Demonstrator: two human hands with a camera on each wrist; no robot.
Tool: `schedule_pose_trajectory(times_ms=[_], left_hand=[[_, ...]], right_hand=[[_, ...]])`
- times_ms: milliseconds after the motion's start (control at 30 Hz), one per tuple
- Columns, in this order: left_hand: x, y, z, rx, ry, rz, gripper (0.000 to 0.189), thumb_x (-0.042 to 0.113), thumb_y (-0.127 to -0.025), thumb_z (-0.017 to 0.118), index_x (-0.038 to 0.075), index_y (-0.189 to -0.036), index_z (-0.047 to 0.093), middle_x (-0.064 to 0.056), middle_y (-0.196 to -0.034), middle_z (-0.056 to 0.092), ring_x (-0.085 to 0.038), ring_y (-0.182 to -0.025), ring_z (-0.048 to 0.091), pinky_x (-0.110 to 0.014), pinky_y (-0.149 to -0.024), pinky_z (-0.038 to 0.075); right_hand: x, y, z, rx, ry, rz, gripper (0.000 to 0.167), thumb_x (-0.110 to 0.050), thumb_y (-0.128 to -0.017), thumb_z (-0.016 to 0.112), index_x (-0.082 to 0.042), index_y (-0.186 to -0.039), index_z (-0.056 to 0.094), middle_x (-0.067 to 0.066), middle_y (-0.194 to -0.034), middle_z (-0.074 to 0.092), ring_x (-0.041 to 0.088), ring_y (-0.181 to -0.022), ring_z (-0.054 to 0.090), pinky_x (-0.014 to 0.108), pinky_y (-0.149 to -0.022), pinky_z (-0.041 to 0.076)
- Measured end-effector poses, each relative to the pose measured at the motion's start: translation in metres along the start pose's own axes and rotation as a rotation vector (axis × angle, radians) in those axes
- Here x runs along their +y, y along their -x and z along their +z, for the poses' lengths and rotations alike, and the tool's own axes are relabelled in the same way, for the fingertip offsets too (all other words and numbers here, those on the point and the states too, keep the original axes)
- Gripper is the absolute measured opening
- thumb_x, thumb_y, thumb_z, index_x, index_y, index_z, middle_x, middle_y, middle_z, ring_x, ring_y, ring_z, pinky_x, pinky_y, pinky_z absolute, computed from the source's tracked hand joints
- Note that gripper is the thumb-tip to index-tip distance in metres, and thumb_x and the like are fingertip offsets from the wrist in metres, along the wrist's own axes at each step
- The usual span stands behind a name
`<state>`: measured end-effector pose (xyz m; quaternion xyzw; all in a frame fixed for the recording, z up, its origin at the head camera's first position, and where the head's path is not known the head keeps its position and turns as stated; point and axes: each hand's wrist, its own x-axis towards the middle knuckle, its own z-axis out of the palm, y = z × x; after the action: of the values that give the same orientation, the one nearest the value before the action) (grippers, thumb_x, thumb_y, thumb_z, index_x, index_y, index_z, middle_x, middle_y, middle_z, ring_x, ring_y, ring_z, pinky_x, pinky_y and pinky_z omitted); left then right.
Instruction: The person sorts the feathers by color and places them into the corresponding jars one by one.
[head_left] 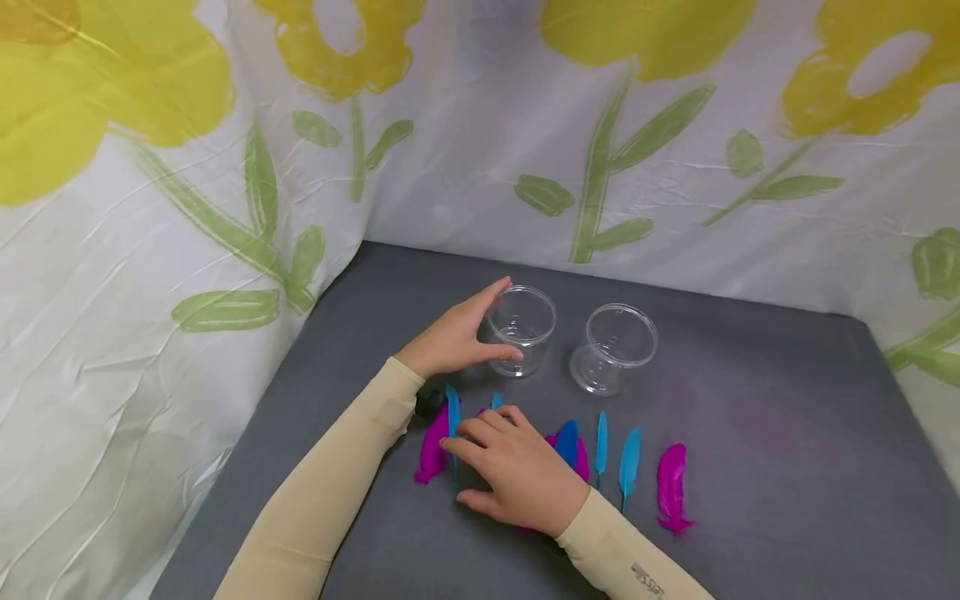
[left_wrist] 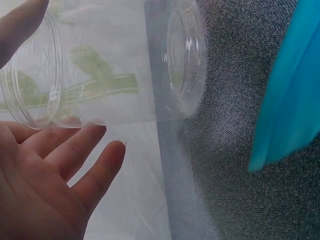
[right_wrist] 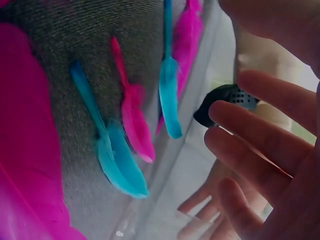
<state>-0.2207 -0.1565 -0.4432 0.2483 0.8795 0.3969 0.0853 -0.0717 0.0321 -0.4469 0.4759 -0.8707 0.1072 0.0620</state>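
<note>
My left hand (head_left: 457, 335) holds the left clear plastic cup (head_left: 522, 333), thumb across its near side and fingers along its far left side. In the left wrist view, that cup (left_wrist: 115, 65) looks empty. My right hand (head_left: 521, 471) hovers over the feathers with fingers spread and nothing in its grasp. Beneath and beside it lie a magenta feather (head_left: 432, 446) and a blue feather (head_left: 453, 412) at left. Under the hand, the right wrist view shows a turquoise feather (right_wrist: 117, 160) and a pink feather (right_wrist: 135, 122); parts of the row are hidden in the head view.
A second clear cup (head_left: 613, 350) stands to the right of the held one. Right of my right hand lie a dark blue feather (head_left: 567, 443), a light blue feather (head_left: 630, 462) and a magenta feather (head_left: 672, 487). Flower-printed cloth (head_left: 465, 167) hangs behind the grey tabletop (head_left: 787, 433).
</note>
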Motion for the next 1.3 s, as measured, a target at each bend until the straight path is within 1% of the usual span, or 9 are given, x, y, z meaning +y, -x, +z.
schedule_pose_trajectory(times_ms=[133, 233, 433, 600, 733, 867, 967, 1200, 1300], left_hand=[[0.002, -0.002, 0.004, -0.014, 0.0, 0.004, 0.117, 0.064, -0.089, 0.082, 0.031, -0.175, 0.01, 0.015, -0.18, 0.023, -0.015, -0.16, 0.042, -0.048, -0.127, 0.042], [0.003, -0.003, 0.006, -0.018, 0.006, 0.003, 0.116, 0.064, -0.089, 0.083, 0.035, -0.175, 0.01, 0.015, -0.179, 0.023, -0.014, -0.16, 0.043, -0.049, -0.127, 0.042], [0.003, -0.002, 0.007, -0.017, 0.011, -0.006, 0.116, 0.065, -0.088, 0.083, 0.038, -0.174, 0.01, 0.014, -0.179, 0.024, -0.015, -0.159, 0.043, -0.05, -0.127, 0.042], [0.002, -0.002, 0.008, -0.017, 0.005, -0.012, 0.116, 0.064, -0.088, 0.083, 0.036, -0.175, 0.01, 0.014, -0.18, 0.024, -0.015, -0.159, 0.044, -0.05, -0.127, 0.042], [0.002, -0.002, 0.007, -0.018, 0.005, -0.009, 0.116, 0.064, -0.089, 0.083, 0.036, -0.175, 0.01, 0.013, -0.18, 0.024, -0.017, -0.159, 0.044, -0.049, -0.127, 0.043], [0.002, -0.002, 0.007, -0.017, 0.001, -0.009, 0.116, 0.064, -0.089, 0.083, 0.036, -0.175, 0.01, 0.013, -0.18, 0.024, -0.017, -0.159, 0.045, -0.049, -0.127, 0.043], [0.002, -0.002, 0.007, -0.013, 0.001, -0.009, 0.117, 0.063, -0.088, 0.084, 0.034, -0.175, 0.012, 0.012, -0.18, 0.025, -0.017, -0.158, 0.046, -0.05, -0.126, 0.044], [0.002, -0.002, 0.008, -0.004, 0.001, -0.002, 0.116, 0.062, -0.088, 0.084, 0.033, -0.175, 0.013, 0.011, -0.179, 0.027, -0.019, -0.157, 0.048, -0.05, -0.126, 0.044], [0.002, -0.001, 0.009, -0.003, 0.007, 0.005, 0.116, 0.063, -0.088, 0.084, 0.033, -0.175, 0.013, 0.011, -0.179, 0.027, -0.019, -0.157, 0.047, -0.05, -0.126, 0.044]], right_hand=[[-0.001, 0.002, 0.004, -0.018, 0.019, -0.015, 0.049, -0.044, -0.087, 0.09, -0.028, -0.131, 0.075, -0.01, -0.119, 0.069, 0.013, -0.11, 0.062, 0.041, -0.106, 0.049], [-0.001, 0.003, 0.007, -0.023, 0.033, -0.033, 0.04, -0.035, -0.087, 0.09, -0.03, -0.125, 0.078, -0.009, -0.113, 0.068, 0.014, -0.106, 0.061, 0.04, -0.103, 0.049], [-0.005, -0.002, 0.014, -0.039, 0.064, -0.084, 0.029, -0.025, -0.09, 0.086, -0.033, -0.118, 0.081, -0.008, -0.113, 0.07, 0.015, -0.107, 0.064, 0.039, -0.102, 0.051], [-0.008, -0.004, 0.021, -0.043, 0.102, -0.122, 0.021, -0.025, -0.094, 0.084, -0.034, -0.112, 0.084, -0.008, -0.111, 0.073, 0.014, -0.104, 0.066, 0.037, -0.098, 0.053], [-0.01, -0.006, 0.022, -0.063, 0.133, -0.129, 0.015, -0.027, -0.098, 0.081, -0.035, -0.111, 0.084, -0.009, -0.11, 0.073, 0.013, -0.104, 0.066, 0.035, -0.095, 0.053], [-0.011, -0.008, 0.022, -0.083, 0.163, -0.128, 0.012, -0.029, -0.102, 0.077, -0.035, -0.111, 0.084, -0.009, -0.11, 0.074, 0.012, -0.105, 0.066, 0.035, -0.096, 0.053], [-0.012, -0.01, 0.022, -0.085, 0.186, -0.131, 0.012, -0.031, -0.104, 0.074, -0.034, -0.11, 0.085, -0.008, -0.107, 0.073, 0.013, -0.103, 0.067, 0.035, -0.096, 0.053], [-0.013, -0.011, 0.022, -0.08, 0.198, -0.154, 0.012, -0.032, -0.104, 0.075, -0.033, -0.108, 0.085, -0.007, -0.104, 0.073, 0.014, -0.101, 0.068, 0.036, -0.096, 0.055], [-0.015, -0.01, 0.022, -0.079, 0.21, -0.162, 0.01, -0.033, -0.104, 0.075, -0.034, -0.107, 0.085, -0.008, -0.101, 0.073, 0.013, -0.096, 0.067, 0.033, -0.09, 0.054]])
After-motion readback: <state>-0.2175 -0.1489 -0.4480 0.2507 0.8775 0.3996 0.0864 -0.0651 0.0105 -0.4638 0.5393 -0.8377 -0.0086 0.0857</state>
